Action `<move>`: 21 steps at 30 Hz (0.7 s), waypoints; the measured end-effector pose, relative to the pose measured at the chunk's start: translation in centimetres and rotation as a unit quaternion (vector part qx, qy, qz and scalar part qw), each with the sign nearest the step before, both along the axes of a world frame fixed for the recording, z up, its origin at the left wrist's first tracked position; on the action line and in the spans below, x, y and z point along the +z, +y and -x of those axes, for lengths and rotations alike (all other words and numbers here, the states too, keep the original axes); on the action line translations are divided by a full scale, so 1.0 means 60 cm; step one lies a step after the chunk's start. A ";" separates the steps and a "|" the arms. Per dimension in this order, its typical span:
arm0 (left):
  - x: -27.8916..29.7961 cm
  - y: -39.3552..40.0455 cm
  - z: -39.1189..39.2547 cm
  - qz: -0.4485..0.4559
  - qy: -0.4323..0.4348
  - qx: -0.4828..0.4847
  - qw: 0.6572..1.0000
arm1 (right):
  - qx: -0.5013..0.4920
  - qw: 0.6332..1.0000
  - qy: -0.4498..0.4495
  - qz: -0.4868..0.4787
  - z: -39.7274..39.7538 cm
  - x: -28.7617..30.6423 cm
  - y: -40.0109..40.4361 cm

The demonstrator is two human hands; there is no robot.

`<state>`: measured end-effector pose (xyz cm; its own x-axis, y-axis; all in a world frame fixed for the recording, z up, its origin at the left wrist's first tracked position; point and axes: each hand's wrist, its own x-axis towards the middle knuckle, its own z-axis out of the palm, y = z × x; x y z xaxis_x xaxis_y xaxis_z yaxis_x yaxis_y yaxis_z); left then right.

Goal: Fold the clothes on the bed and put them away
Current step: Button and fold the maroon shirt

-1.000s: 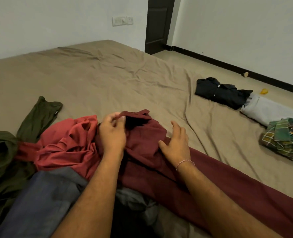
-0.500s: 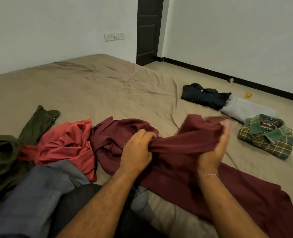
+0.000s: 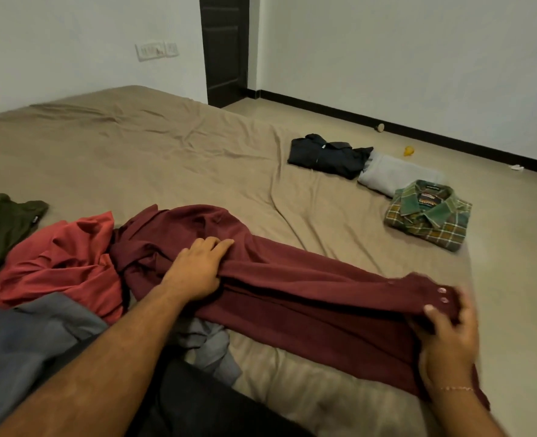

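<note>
A maroon shirt lies stretched across the tan bed, one sleeve pulled out to the right. My left hand presses down on it near the shoulder, fingers lying flat and the thumb tucked under a fold. My right hand grips the buttoned cuff end of the sleeve at the right. A crumpled red garment, a dark green garment and a grey-blue garment lie in a heap at the left.
Folded pieces sit at the bed's right side: a black one, a light grey one and a green plaid shirt. Beyond are the tiled floor, a dark door and small bits of litter by the wall.
My right hand has drawn the sleeve out to the right and down, straightening it. My left hand went from a bunched grip to pressing flat on the shirt.
</note>
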<state>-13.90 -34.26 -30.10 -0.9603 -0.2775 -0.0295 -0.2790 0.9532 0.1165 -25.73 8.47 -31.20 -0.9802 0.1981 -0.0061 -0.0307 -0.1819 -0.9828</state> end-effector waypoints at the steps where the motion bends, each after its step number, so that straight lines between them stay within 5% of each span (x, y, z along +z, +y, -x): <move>1: 0.001 0.001 -0.001 -0.011 -0.016 -0.005 1.000 | -0.046 0.997 -0.031 0.059 -0.001 0.005 0.006; 5: 0.019 -0.013 -0.019 -0.202 -0.094 0.022 0.975 | -0.122 0.977 -0.139 0.104 0.018 0.006 0.039; 7: 0.024 -0.009 -0.014 -0.258 -0.014 0.052 0.965 | -0.106 0.978 -0.166 0.074 0.024 0.002 0.055; 11: 0.024 0.005 0.046 -0.123 0.196 0.004 0.973 | -0.043 0.983 -0.179 -0.014 0.049 0.001 0.065; 13: 0.022 0.013 0.086 -0.072 0.157 -0.076 0.982 | -0.011 0.983 -0.172 -0.065 0.061 0.001 0.060; 17: 0.015 0.024 0.136 0.014 -0.068 -0.135 0.988 | 0.054 0.979 -0.128 -0.152 0.062 -0.010 0.058; 21: 0.016 -0.001 0.135 -0.033 0.038 -0.122 0.991 | 0.057 0.982 -0.126 -0.128 0.064 -0.003 0.080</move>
<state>-22.00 -34.31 -29.13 -0.9987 -0.0370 0.0359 -0.0294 0.9809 0.1925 -29.57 13.25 -31.36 -0.9700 0.1144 -0.2146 0.2247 0.0843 -0.9708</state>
